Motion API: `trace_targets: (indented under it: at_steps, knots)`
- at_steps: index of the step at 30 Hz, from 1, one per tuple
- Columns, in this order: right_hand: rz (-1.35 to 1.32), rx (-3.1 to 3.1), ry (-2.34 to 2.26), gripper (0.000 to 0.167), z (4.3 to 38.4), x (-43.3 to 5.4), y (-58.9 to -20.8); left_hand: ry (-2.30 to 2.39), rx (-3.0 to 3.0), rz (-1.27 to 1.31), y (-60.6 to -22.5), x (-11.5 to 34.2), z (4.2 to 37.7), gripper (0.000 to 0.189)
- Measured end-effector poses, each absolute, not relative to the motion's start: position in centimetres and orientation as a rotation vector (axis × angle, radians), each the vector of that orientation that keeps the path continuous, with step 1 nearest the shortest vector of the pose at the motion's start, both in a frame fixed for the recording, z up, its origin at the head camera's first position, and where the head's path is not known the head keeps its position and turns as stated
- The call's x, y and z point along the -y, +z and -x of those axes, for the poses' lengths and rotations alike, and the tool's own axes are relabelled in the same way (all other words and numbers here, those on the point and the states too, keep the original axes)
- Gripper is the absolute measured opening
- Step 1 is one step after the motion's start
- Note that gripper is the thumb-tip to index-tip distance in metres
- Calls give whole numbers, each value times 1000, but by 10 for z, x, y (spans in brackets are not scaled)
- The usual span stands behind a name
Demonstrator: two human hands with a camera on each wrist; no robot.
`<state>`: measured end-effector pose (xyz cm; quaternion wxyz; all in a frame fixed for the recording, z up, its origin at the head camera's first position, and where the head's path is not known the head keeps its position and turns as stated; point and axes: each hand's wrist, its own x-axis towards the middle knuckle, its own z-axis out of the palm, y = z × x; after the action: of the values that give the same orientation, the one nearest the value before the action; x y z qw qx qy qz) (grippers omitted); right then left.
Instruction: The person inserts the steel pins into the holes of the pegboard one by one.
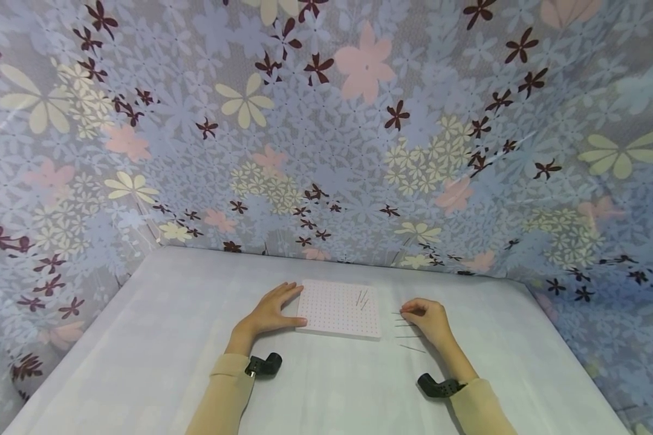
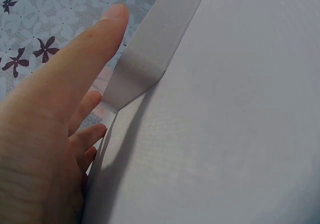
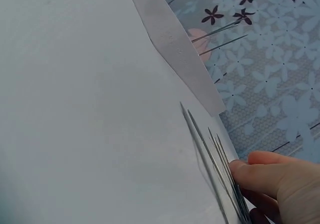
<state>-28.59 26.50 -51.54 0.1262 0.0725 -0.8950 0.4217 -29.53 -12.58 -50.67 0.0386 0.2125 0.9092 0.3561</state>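
A white square pegboard (image 1: pixel 332 308) with rows of small holes lies on the table. Several thin metal needles (image 1: pixel 362 299) stand in its right part; in the right wrist view these needles (image 3: pixel 220 45) stick up beyond its side. My left hand (image 1: pixel 269 314) rests at the board's left edge, thumb and fingers spread; the left wrist view shows its straight thumb beside the board's side wall (image 2: pixel 140 54). Right of the board, more needles (image 1: pixel 409 337) lie in a loose row. At the farthest one, my right hand (image 1: pixel 432 320) pinches a needle between thumb and forefinger.
A pale cloth covers the table (image 1: pixel 158 338). Behind and at both sides rises a flowered curtain (image 1: pixel 326 151). Each wrist wears a black camera, the left camera (image 1: pixel 266 364) and the right camera (image 1: pixel 435 386).
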Motion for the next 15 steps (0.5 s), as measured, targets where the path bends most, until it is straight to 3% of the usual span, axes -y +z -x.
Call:
trace_targets:
  at_steps: [15]
  knots:
    - [-237,2620,1210,9,286,-262,-516,1095,-2782,-660,-505,125,293,84]
